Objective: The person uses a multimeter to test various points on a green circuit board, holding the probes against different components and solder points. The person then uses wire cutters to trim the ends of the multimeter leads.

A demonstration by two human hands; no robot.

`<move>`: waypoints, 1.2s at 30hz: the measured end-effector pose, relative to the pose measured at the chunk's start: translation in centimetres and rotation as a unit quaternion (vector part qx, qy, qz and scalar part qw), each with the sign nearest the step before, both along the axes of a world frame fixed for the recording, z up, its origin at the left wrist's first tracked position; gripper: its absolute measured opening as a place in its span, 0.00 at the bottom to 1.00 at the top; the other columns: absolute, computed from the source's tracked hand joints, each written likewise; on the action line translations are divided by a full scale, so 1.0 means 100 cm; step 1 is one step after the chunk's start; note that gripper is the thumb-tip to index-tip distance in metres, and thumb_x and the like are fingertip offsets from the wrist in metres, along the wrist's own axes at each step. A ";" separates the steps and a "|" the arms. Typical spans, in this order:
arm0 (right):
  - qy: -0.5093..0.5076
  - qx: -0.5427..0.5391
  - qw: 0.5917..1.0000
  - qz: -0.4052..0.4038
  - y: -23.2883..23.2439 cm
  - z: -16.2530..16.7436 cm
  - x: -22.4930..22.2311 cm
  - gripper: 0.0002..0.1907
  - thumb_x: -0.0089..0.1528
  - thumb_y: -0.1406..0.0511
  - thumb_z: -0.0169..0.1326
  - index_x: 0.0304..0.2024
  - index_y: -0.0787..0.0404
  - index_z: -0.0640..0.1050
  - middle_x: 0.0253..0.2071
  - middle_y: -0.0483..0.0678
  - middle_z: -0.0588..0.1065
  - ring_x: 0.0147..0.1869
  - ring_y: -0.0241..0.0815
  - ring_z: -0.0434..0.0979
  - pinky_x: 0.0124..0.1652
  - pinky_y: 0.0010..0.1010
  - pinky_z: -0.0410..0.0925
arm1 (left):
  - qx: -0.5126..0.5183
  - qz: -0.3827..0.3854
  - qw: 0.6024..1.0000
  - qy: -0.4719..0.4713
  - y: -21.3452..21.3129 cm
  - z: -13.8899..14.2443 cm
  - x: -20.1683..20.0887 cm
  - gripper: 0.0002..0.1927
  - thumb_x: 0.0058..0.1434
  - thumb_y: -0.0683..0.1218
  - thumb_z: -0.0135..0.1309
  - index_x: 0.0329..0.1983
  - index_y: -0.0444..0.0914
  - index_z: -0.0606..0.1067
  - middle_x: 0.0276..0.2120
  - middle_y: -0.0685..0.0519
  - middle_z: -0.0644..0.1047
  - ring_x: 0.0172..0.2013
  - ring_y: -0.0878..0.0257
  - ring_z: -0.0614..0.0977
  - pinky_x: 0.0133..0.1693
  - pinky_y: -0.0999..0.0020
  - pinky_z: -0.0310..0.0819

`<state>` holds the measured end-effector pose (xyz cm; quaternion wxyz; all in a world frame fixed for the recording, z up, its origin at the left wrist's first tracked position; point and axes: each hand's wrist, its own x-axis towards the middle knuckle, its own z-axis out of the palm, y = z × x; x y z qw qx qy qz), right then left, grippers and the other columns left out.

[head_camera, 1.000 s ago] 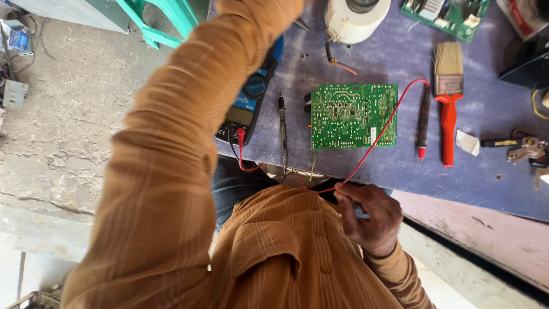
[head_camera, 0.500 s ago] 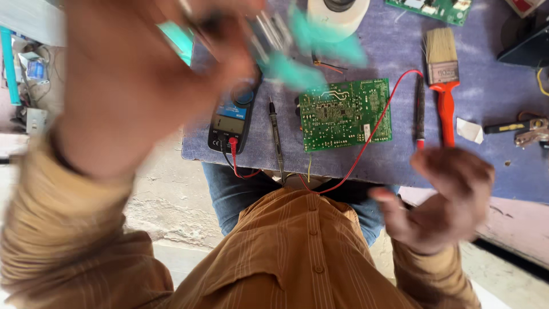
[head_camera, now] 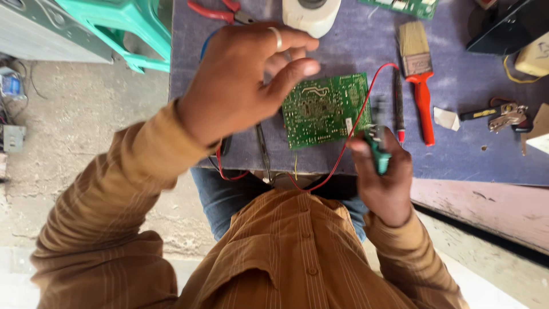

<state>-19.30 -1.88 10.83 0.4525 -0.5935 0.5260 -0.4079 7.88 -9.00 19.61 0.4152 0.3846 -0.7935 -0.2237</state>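
Right hand point(head_camera: 384, 177) is clenched around a small teal-handled tool point(head_camera: 377, 150) just off the green rectangular circuit board point(head_camera: 327, 109), which lies flat near the front edge of the purple worktop point(head_camera: 457, 154). Left hand point(head_camera: 240, 80) hovers empty, fingers loosely spread. No tool touches the board yet. Red-handled brush point(head_camera: 420, 86) crowds the right; little free room.

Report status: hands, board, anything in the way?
Left hand open above bench, empty. Right hand gripping teal tool. Board flat, untouched. Red lead crosses its edge.
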 end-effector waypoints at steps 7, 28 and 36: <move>-0.166 -0.044 0.984 0.049 0.008 0.005 -0.020 0.25 0.75 0.63 0.44 0.73 0.61 0.59 0.51 0.47 0.70 0.47 0.32 0.65 0.51 0.27 0.63 | -0.112 -0.010 0.973 -0.203 -0.062 -0.069 -0.001 0.20 0.54 0.41 0.69 0.50 0.33 0.81 0.46 0.45 0.78 0.48 0.50 0.79 0.51 0.56 0.76; -0.026 -0.124 0.970 0.209 -0.035 0.028 -0.041 0.34 0.68 0.81 0.45 0.76 0.60 0.58 0.72 0.59 0.61 0.70 0.48 0.68 0.74 0.41 0.58 | -0.080 0.225 0.971 0.010 -0.072 -0.129 -0.061 0.05 0.52 0.36 0.64 0.28 0.39 0.83 0.28 0.45 0.82 0.30 0.48 0.85 0.36 0.56 0.79; 0.362 -0.338 0.860 0.120 -0.072 0.036 -0.043 0.38 0.63 0.77 0.58 0.75 0.58 0.64 0.68 0.61 0.62 0.69 0.59 0.64 0.69 0.48 0.56 | -0.062 0.375 0.923 0.066 -0.074 -0.160 -0.101 0.07 0.58 0.34 0.53 0.35 0.37 0.70 0.30 0.46 0.80 0.34 0.45 0.80 0.43 0.49 0.72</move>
